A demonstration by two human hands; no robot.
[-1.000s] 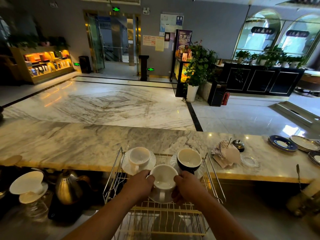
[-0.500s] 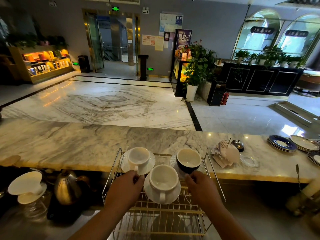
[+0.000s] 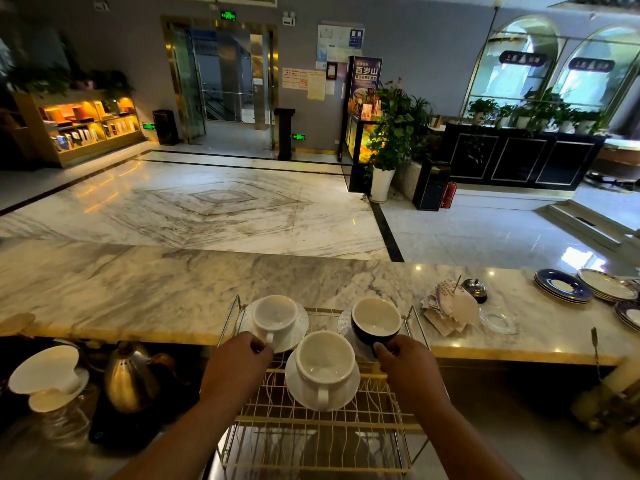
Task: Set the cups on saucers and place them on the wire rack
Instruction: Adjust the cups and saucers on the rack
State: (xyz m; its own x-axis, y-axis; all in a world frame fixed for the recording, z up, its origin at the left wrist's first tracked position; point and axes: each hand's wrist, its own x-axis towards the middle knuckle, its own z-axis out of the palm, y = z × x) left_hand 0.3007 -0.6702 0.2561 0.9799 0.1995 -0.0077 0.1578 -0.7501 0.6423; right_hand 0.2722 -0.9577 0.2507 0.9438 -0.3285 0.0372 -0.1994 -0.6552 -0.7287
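- On the gold wire rack [image 3: 311, 434], three cups sit on saucers: white ceramic cup [image 3: 275, 315] far-left, navy-glazed cup [image 3: 375, 323] far-right, white centre cup [image 3: 323, 358] nearest.
- Left hand [image 3: 237, 363] pinches the far-left cup's handle; right hand [image 3: 407, 363] touches the navy cup, grip unclear; handles point toward the person.

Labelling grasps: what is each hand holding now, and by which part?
Left hand: rear white cup, at its handle. Right hand: dark cup, at its near side; exact contact hidden. Front white cup: free.
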